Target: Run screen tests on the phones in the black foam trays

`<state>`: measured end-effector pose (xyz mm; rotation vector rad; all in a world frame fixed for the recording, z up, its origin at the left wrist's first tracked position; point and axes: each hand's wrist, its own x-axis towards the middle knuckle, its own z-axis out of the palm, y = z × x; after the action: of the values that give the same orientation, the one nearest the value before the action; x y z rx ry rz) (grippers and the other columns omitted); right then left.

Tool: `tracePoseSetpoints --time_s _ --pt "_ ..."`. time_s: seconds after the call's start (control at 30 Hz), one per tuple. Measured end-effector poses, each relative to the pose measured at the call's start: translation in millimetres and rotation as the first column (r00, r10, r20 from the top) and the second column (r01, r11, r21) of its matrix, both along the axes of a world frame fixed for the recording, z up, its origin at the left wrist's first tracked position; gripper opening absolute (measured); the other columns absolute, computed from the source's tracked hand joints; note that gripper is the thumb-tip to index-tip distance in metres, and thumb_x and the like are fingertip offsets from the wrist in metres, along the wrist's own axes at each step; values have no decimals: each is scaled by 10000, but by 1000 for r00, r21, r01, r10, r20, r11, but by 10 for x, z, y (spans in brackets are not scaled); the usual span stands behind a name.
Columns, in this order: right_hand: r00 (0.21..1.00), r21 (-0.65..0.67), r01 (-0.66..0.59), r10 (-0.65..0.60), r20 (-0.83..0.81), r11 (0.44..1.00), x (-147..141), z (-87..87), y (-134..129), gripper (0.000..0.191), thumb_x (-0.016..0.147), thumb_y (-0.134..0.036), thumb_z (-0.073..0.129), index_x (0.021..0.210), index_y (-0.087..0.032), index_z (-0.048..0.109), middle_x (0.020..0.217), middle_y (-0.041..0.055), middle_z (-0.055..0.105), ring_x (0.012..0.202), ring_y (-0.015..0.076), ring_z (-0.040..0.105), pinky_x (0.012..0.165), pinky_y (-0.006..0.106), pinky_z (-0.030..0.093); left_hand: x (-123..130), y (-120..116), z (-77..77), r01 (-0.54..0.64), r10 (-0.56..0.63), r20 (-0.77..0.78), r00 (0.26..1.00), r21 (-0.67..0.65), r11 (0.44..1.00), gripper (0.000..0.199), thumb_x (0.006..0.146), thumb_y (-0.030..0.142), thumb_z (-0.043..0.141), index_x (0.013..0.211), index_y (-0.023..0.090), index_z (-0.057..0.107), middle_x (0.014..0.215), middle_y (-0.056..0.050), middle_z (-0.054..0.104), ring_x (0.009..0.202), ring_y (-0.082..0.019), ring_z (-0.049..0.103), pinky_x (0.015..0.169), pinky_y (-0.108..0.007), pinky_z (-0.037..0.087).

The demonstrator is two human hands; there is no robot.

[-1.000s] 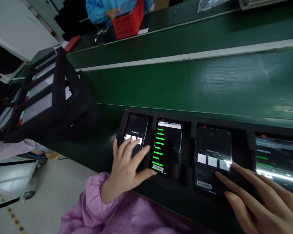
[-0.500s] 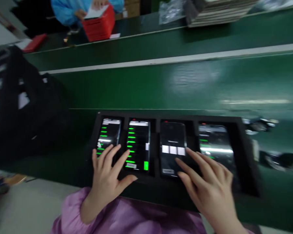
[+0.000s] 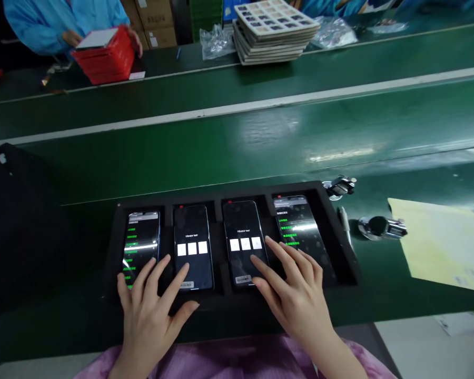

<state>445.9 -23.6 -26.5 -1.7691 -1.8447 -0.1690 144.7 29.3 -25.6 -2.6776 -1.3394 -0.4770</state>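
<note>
Four phones lie face up in a black tray. The far left phone shows a list with green lines, as does the far right phone. Both the second phone and the third phone display "Vibrator test" above three white squares. My left hand is spread over the lower parts of the two left phones, index fingertip at the second phone. Fingers apart, my right hand rests over the third and far right phones. Neither hand holds anything.
Right of the tray are a white pen, two shiny metal objects and yellowish paper. A dark object stands at left. Across the green bench, a person in blue handles red trays beside stacked grey trays.
The view has shifted, bringing the paper and pen into sight at right. The second phone's screen has changed from a green-lined list to "Vibrator test". Both hands remain spread over the phones.
</note>
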Motion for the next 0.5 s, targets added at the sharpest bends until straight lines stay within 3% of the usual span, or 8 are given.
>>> tracePoseSetpoints --time_s 0.37,0.5 --pt "1000 9 6 -6 -24 1000 -17 -15 -11 274 1164 -415 557 1238 -278 782 1548 89 670 1371 283 615 1132 495 401 -18 -6 -24 3 -3 -11 1000 -10 1000 413 1134 458 551 1400 237 777 1543 -170 598 1458 -389 494 1385 -723 23" --pt "1000 -4 3 -3 -24 1000 -12 -22 -19 261 1159 -403 570 1245 -278 783 1563 94 658 1378 285 614 1136 495 412 -27 -4 -37 -10 10 5 1000 -20 1000 405 1134 472 555 1420 277 767 1550 -146 609 1468 -379 498 1388 -723 24"
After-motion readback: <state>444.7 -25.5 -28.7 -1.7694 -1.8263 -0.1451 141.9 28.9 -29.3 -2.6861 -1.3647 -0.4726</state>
